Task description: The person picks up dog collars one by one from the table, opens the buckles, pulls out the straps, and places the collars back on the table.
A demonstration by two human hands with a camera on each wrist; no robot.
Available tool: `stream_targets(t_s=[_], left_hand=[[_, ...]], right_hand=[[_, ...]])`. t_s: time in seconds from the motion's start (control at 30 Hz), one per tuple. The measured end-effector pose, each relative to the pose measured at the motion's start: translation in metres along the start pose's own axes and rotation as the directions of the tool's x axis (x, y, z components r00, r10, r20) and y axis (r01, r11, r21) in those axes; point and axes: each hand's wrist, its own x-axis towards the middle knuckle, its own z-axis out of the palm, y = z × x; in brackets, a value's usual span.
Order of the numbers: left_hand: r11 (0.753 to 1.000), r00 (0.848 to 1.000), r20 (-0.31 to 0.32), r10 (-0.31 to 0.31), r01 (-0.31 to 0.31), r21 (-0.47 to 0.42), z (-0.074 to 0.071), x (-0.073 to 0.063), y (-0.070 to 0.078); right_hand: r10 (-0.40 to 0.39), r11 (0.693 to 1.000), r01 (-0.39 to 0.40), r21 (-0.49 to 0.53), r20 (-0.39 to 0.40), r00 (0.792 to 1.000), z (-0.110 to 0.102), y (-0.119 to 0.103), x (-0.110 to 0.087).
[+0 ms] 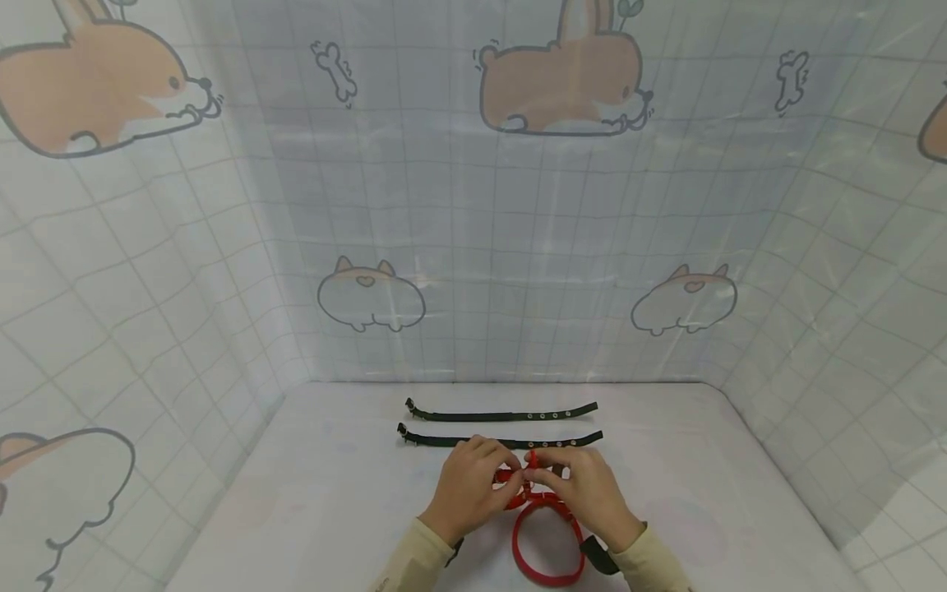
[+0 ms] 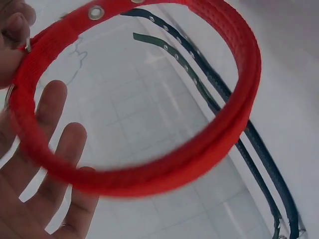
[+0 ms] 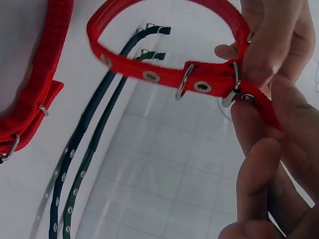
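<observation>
A red collar (image 3: 169, 76) with metal eyelets, a buckle and a D-ring is held up between both hands, closed into a loop. My left hand (image 1: 468, 487) pinches it beside the buckle; in the left wrist view its other fingers (image 2: 72, 144) extend behind the red band (image 2: 164, 174). My right hand (image 1: 590, 491) pinches the strap's free end (image 3: 269, 112) between thumb and finger, where it comes out past the buckle. A second red collar (image 1: 547, 580), also fastened into a loop, lies on the table below the hands.
Behind the hands, two dark collars (image 1: 473, 417) lie stretched out side by side, buckles to the left and eyelets to the right. The white table (image 1: 318, 493) is enclosed at the back and sides by a gridded sheet (image 1: 518, 205) printed with cartoon dogs.
</observation>
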Motion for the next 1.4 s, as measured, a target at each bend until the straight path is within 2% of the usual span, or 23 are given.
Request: stream_targets(t_s=[0.2, 0.37, 0.47, 0.7, 0.8, 0.93, 1.07, 1.27, 1.4], left_hand=[[0.999, 1.0, 0.0, -0.011, 0.011, 0.053, -0.001, 0.002, 0.004], [0.99, 0.998, 0.01, 0.055, -0.056, 0.133, -0.001, 0.002, 0.006], [0.981, 0.995, 0.037, 0.095, -0.1, 0.164, -0.002, 0.001, 0.007], [0.974, 0.982, 0.138, 0.131, -0.153, 0.168, -0.001, -0.004, 0.008], [0.965, 0.977, 0.149, 0.153, -0.181, 0.192, 0.002, -0.005, 0.006], [0.957, 0.977, 0.128, 0.173, -0.197, 0.213, 0.005, -0.006, 0.004], [0.962, 0.981, 0.091, 0.171, -0.186, 0.198, 0.004, -0.006, -0.001], [0.987, 0.991, -0.046, 0.128, -0.123, 0.106, -0.002, -0.004, -0.007], [0.993, 0.99, -0.09, 0.108, -0.103, 0.054, -0.007, -0.002, -0.008]], right_hand=[[0.006, 1.0, -0.007, -0.017, -0.007, 1.0, 0.001, -0.001, 0.001], [-0.008, 0.999, 0.007, -0.031, -0.03, 1.0, 0.002, -0.002, 0.001], [-0.029, 0.999, 0.027, -0.043, -0.05, 0.998, 0.002, -0.002, 0.0], [-0.061, 0.996, 0.055, -0.076, -0.078, 0.995, 0.004, -0.003, 0.001], [-0.097, 0.992, 0.09, -0.085, -0.08, 0.992, 0.006, -0.003, 0.001], [-0.107, 0.993, 0.104, -0.05, -0.063, 0.992, 0.007, -0.004, 0.0], [-0.085, 0.996, 0.085, -0.016, -0.063, 0.994, 0.005, -0.002, -0.001], [-0.058, 0.995, 0.054, -0.079, -0.046, 0.997, 0.001, 0.005, -0.004], [-0.005, 1.0, 0.006, -0.008, 0.012, 1.0, 0.0, 0.008, -0.004]])
